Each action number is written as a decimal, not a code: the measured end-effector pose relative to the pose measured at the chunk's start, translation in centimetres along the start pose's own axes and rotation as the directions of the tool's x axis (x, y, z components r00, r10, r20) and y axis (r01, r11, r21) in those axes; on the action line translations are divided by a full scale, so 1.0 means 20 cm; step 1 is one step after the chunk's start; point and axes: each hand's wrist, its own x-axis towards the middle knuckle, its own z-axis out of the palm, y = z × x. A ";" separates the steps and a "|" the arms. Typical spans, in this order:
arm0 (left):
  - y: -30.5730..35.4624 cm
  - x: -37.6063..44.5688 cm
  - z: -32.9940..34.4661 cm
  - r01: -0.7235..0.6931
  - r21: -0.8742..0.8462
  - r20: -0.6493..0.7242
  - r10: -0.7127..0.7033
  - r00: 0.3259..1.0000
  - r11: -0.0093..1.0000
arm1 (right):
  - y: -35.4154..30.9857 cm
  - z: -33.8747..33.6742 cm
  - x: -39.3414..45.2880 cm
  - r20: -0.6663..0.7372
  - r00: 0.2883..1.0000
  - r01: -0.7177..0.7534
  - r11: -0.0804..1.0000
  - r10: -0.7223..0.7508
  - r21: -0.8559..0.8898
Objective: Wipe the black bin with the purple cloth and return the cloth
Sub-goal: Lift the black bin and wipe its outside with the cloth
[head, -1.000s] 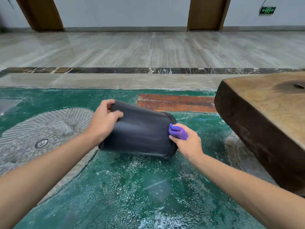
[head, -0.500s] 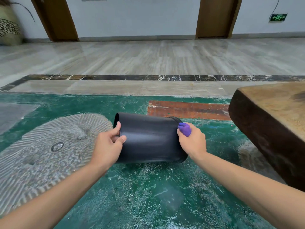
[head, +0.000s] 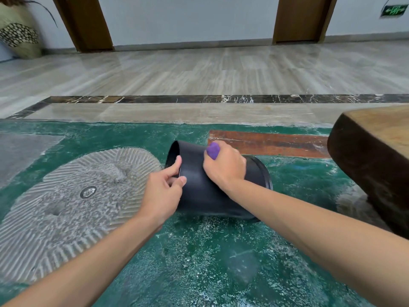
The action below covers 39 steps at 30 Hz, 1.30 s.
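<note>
The black bin point(head: 199, 191) lies on its side on the green carpet, one end facing left and the wider rimmed end facing right. My left hand point(head: 164, 191) pinches the left end's edge between thumb and fingers. My right hand point(head: 224, 168) rests on the bin's upper side, closed around the purple cloth point(head: 213, 150). Only a small bunch of the cloth sticks out above my fingers and touches the bin's top.
A thick dark wooden table slab point(head: 374, 165) stands close on the right. The green carpet point(head: 199, 262) has a grey ribbed patch point(head: 66, 202) at left and a brown stripe point(head: 265, 142) behind the bin. Beyond lie polished tile floor, two doors and a woven basket point(head: 18, 36).
My right hand has slid the purple cloth from the bin's right end leftward onto its upper middle. My left hand shifted to the near side of the left end. The bin turned slightly.
</note>
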 end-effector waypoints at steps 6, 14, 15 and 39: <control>0.10 0.04 -0.02 0.056 -0.155 0.041 -0.050 0.998 0.986 | -0.03 0.09 -0.14 -0.018 0.916 0.399 0.903 -0.401 0.157; 0.11 0.14 -0.08 0.215 -0.241 0.040 -0.212 0.976 0.946 | 0.51 0.00 -0.34 0.521 0.460 0.867 0.489 -0.719 -0.091; 0.11 0.15 -0.08 0.221 -0.240 0.046 -0.216 0.975 0.945 | 0.59 -0.04 -0.38 0.558 0.488 0.848 0.516 -0.671 -0.120; 0.31 0.17 -0.14 -0.046 -0.025 0.129 0.048 0.990 0.999 | 0.72 -0.44 -0.35 0.262 0.870 -0.470 0.539 0.418 0.699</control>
